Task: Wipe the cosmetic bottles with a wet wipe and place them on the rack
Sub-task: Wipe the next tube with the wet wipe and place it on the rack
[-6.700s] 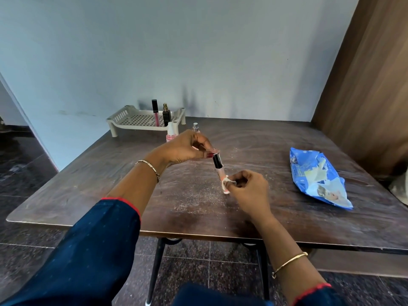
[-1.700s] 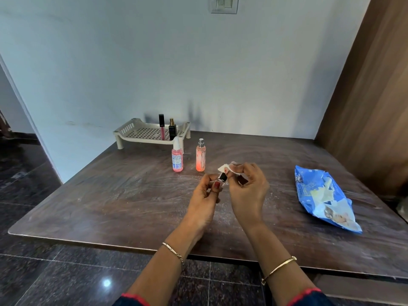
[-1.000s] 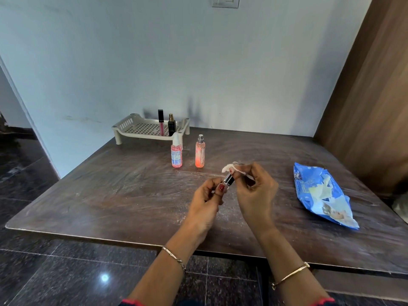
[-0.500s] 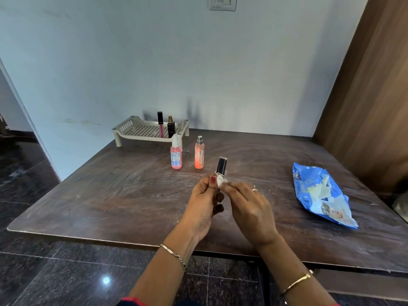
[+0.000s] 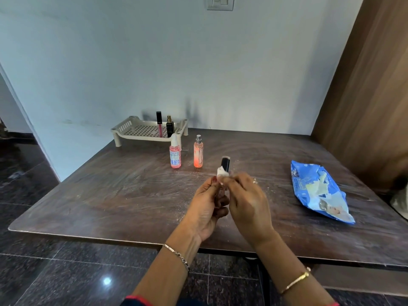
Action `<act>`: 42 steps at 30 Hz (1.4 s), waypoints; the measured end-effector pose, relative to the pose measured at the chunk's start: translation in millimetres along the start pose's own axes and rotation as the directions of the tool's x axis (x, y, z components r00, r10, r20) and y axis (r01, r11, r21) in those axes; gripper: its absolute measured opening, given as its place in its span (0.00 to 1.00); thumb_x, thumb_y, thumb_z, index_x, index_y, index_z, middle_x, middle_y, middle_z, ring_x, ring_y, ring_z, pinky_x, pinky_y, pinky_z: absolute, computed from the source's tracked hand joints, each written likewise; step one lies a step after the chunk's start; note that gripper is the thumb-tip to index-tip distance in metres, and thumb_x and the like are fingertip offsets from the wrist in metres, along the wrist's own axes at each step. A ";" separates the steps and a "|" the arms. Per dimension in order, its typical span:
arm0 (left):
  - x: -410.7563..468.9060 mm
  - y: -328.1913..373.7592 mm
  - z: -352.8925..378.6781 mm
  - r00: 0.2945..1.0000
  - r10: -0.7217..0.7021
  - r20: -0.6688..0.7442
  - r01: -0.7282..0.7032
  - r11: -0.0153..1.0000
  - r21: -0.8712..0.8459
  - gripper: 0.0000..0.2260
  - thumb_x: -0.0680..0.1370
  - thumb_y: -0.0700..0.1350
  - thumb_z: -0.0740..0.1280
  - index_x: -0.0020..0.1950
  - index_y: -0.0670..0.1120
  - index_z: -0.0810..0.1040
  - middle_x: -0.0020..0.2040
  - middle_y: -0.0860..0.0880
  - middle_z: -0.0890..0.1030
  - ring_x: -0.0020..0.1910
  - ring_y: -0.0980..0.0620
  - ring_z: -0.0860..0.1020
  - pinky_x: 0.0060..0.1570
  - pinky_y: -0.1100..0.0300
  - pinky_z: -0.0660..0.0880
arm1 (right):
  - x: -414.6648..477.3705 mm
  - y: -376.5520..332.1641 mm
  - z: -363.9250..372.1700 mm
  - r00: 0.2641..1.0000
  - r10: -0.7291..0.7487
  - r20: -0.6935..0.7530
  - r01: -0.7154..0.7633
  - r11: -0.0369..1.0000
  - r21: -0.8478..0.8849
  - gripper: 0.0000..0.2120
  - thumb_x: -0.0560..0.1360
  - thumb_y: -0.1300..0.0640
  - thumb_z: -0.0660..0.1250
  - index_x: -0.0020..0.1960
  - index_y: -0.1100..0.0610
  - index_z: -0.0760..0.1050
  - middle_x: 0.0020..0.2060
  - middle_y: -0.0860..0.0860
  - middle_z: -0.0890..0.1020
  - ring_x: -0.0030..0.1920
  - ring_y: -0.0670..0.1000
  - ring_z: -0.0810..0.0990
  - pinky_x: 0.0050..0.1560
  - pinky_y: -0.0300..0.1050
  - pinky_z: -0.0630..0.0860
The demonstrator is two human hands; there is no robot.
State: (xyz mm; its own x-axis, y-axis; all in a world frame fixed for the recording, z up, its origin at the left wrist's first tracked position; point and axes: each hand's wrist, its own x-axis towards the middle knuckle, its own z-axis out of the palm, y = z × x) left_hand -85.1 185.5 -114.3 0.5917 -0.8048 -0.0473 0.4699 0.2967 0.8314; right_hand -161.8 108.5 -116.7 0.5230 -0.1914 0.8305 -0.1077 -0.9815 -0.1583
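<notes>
My left hand (image 5: 207,206) grips a slim lip-gloss tube (image 5: 225,164) upright over the middle of the table; its black cap sticks out above my fingers. My right hand (image 5: 247,202) pinches a small white wet wipe (image 5: 221,173) against the tube just below the cap. The cream plastic rack (image 5: 132,129) stands at the table's far left, with a pink gloss tube (image 5: 159,124) and a small black bottle (image 5: 170,127) upright on it. In front of the rack stand a pink dropper bottle (image 5: 175,154) and an orange spray bottle (image 5: 198,152).
A blue pack of wet wipes (image 5: 318,191) lies on the right side of the dark wooden table (image 5: 110,195). A wooden panel (image 5: 371,96) rises at the right, a pale wall behind. The table's near edge is just under my wrists.
Earlier the wipe was over the tube's cap with the tube tilted. The tube now stands upright and the wipe has slid down to below the cap.
</notes>
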 end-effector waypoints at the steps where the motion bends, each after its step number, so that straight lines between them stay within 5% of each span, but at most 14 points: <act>1: 0.6 1.0 0.6 1.000 -0.002 0.004 0.002 1.000 -0.016 0.09 0.81 0.46 0.59 0.52 0.46 0.79 0.37 0.49 0.73 0.28 0.57 0.65 0.25 0.65 0.58 | 8.1 2.2 -1.2 1.000 0.016 -0.021 -0.016 1.000 -0.006 0.15 0.75 0.62 0.58 0.54 0.63 0.80 0.43 0.56 0.78 0.34 0.54 0.76 0.29 0.45 0.73; 9: 2.8 8.1 -2.3 0.999 -0.015 0.046 0.017 0.999 -0.047 0.09 0.80 0.46 0.60 0.49 0.43 0.77 0.37 0.48 0.75 0.25 0.57 0.67 0.21 0.67 0.61 | 25.7 -0.1 3.9 0.968 0.201 -0.151 -0.183 0.975 0.122 0.15 0.72 0.70 0.64 0.56 0.61 0.80 0.42 0.53 0.78 0.38 0.49 0.76 0.37 0.41 0.74; 13: 7.4 9.1 -6.2 0.995 -0.043 0.090 0.066 0.960 -0.272 0.14 0.76 0.41 0.63 0.59 0.39 0.78 0.46 0.43 0.81 0.39 0.51 0.80 0.39 0.60 0.78 | -2.3 -12.5 9.2 0.989 0.141 -0.041 -0.136 0.986 0.100 0.12 0.76 0.61 0.62 0.56 0.59 0.79 0.46 0.53 0.79 0.41 0.49 0.77 0.38 0.42 0.76; 17: 15.9 9.3 -10.1 0.996 -0.075 0.057 0.089 0.943 -0.320 0.17 0.78 0.46 0.64 0.64 0.39 0.74 0.55 0.42 0.79 0.55 0.45 0.79 0.53 0.53 0.78 | -24.9 -18.3 12.8 0.987 0.142 0.075 -0.145 0.989 0.040 0.17 0.70 0.70 0.69 0.58 0.59 0.78 0.51 0.54 0.80 0.43 0.53 0.80 0.38 0.49 0.80; 23: 20.5 8.0 -11.8 0.996 -0.079 0.052 0.091 0.942 -0.323 0.13 0.80 0.45 0.59 0.60 0.39 0.75 0.59 0.41 0.81 0.58 0.42 0.80 0.62 0.47 0.73 | -26.9 -21.0 8.9 0.990 0.105 0.098 -0.115 0.988 0.105 0.12 0.75 0.63 0.60 0.55 0.58 0.79 0.49 0.52 0.80 0.42 0.53 0.80 0.37 0.49 0.79; 27: 16.8 8.7 -9.9 0.984 -0.097 0.148 0.150 0.902 -0.404 0.16 0.81 0.47 0.58 0.61 0.37 0.74 0.62 0.40 0.78 0.60 0.46 0.78 0.57 0.54 0.77 | 0.5 -17.4 13.2 0.979 0.203 0.006 -0.199 0.955 0.219 0.12 0.75 0.62 0.60 0.50 0.60 0.81 0.48 0.51 0.80 0.43 0.47 0.78 0.41 0.39 0.76; 33: 14.8 16.2 -11.8 0.977 -0.035 0.208 0.142 0.838 -0.527 0.19 0.79 0.45 0.58 0.65 0.36 0.71 0.68 0.41 0.74 0.55 0.46 0.81 0.50 0.51 0.80 | 17.1 -22.7 25.7 0.883 0.470 -0.020 -0.427 0.819 0.383 0.15 0.70 0.72 0.66 0.49 0.55 0.82 0.43 0.42 0.77 0.42 0.38 0.76 0.43 0.26 0.71; 36: 20.0 19.3 -15.5 0.991 -0.015 0.134 0.082 0.853 -0.515 0.14 0.76 0.47 0.60 0.56 0.40 0.76 0.64 0.42 0.77 0.62 0.42 0.75 0.58 0.48 0.75 | 1.9 -26.3 26.8 0.917 0.399 0.005 -0.365 0.832 0.419 0.17 0.70 0.72 0.65 0.48 0.54 0.82 0.42 0.41 0.78 0.44 0.40 0.78 0.43 0.31 0.73; 39: 24.1 21.1 -21.1 0.998 -0.020 0.063 0.048 0.864 -0.501 0.11 0.76 0.48 0.61 0.51 0.43 0.78 0.52 0.44 0.82 0.54 0.46 0.78 0.56 0.52 0.75 | -5.5 -26.0 23.1 0.920 0.389 0.051 -0.369 0.812 0.452 0.18 0.69 0.74 0.67 0.44 0.51 0.80 0.41 0.44 0.79 0.42 0.42 0.78 0.40 0.32 0.74; 42: 29.7 25.2 -31.2 1.000 0.027 -0.004 -0.025 0.881 -0.473 0.10 0.78 0.48 0.60 0.51 0.45 0.78 0.46 0.47 0.82 0.46 0.49 0.79 0.50 0.55 0.78 | 1.6 -27.4 23.6 0.806 0.547 0.225 -0.566 0.603 0.563 0.19 0.71 0.73 0.68 0.41 0.48 0.79 0.40 0.45 0.82 0.44 0.41 0.80 0.45 0.31 0.75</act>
State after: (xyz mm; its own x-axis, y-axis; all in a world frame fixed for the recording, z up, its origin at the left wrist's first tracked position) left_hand -35.2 185.1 -112.1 0.6068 -0.7944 -0.0275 0.7086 0.5250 0.4714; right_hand -138.1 134.9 -123.6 0.5528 -0.6927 0.4633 0.1153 -0.4870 -0.8658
